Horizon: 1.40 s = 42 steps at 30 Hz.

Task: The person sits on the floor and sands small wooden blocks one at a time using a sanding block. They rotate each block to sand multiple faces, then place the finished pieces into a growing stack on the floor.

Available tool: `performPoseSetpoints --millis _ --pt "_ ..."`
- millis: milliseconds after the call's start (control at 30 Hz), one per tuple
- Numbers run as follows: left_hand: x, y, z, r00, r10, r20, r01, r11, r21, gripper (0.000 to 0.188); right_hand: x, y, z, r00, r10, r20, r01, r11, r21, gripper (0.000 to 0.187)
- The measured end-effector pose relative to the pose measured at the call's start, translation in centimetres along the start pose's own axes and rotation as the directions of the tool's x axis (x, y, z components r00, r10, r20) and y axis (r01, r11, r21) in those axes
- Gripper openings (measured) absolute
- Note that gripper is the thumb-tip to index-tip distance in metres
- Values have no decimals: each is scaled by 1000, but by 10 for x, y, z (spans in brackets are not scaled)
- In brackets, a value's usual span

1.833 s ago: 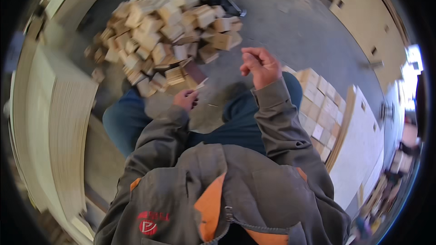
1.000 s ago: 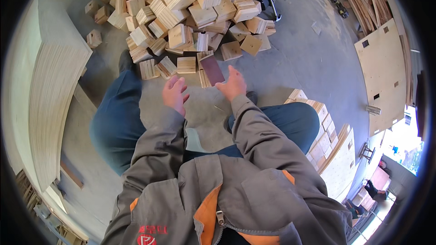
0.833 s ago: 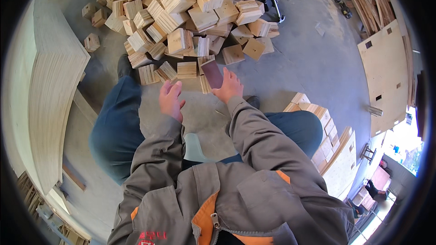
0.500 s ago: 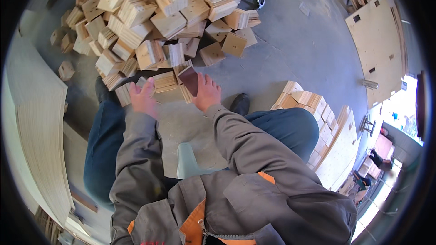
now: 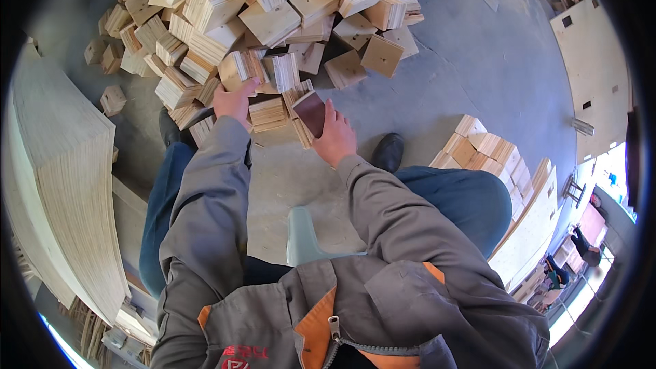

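Observation:
My left hand reaches to the near edge of a big pile of plywood blocks. Its thumb and fingers lie around the near end of one plywood block; the fingertips are partly hidden. In my right hand is a block with a dark reddish-brown face and a pale edge, tilted, fingers wrapped along its right side. Right behind that brown-faced block stand thin upright plywood pieces. Between my hands, a layered plywood block rests on the floor.
A neat stack of plywood blocks stands beyond my right knee, next to a leaning panel. Tall stacked sheets rise at the left. A pale green stool is between my legs. Other people are far right.
My left hand has moved forward from in front of the pile onto a plywood block. The right hand keeps the brown-faced block. The whole view has shifted slightly.

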<state>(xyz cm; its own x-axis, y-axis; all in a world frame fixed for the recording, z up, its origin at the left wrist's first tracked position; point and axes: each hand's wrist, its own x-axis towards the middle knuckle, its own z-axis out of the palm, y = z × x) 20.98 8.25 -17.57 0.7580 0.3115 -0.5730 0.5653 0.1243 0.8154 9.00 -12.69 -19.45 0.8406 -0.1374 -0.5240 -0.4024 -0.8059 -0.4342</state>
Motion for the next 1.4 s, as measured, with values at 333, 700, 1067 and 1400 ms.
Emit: performPoseSetpoints --millis 333,700,1067,1400 --pt "-56 -34 -69 968 -188 165 207 972 -107 48 -1 20 -28 996 90 -8 -50 625 779 89" --pt "-245 64 -85 857 7 516 101 978 -180 104 -128 -45 -189 915 -396 77 -1 188 982 82" --pt "-336 37 -102 493 53 868 735 508 -448 63 -234 -25 -166 825 -549 133 -58 152 987 87" --pt "-325 -5 -77 588 270 762 484 637 -600 66 -257 -34 -172 889 -458 17 102 233 967 81"
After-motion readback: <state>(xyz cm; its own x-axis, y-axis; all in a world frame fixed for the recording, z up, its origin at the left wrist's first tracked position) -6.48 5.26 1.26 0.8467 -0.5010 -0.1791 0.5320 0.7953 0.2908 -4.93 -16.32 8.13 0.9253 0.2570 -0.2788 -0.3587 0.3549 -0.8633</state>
